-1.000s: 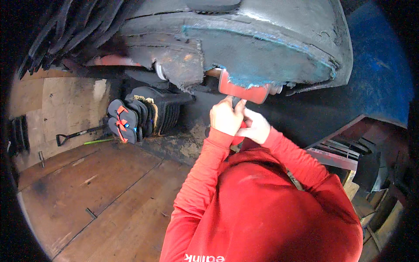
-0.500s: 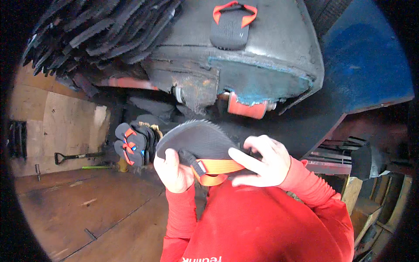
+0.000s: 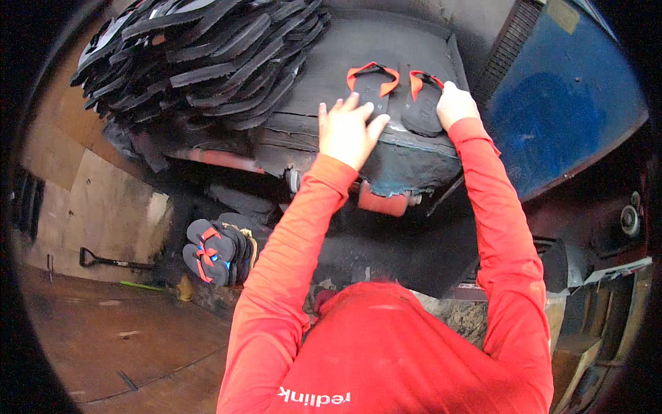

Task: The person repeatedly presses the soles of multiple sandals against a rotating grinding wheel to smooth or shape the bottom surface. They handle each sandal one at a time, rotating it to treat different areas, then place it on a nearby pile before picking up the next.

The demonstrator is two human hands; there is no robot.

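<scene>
Holding the right flip-flop (image 3: 420, 114) on the table (image 3: 338, 48) in curled right fingers (image 3: 450, 88); with left fingers (image 3: 365, 110) spread wide over the left flip-flop (image 3: 369, 84), impossible to judge if touching.

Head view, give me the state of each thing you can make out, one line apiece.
Left hand: open, fingers spread at the left sandal's near end.
Left sandal: lying flat, top side up, partly hidden.
Right hand: at the right sandal's outer edge, grip unclear.
Right sandal: lying flat, top side up.
Black soles: heaped.
Red roller: partly covered; cannot tell whether it is turning.
Red-strapped sandals: stacked on edge.
</scene>
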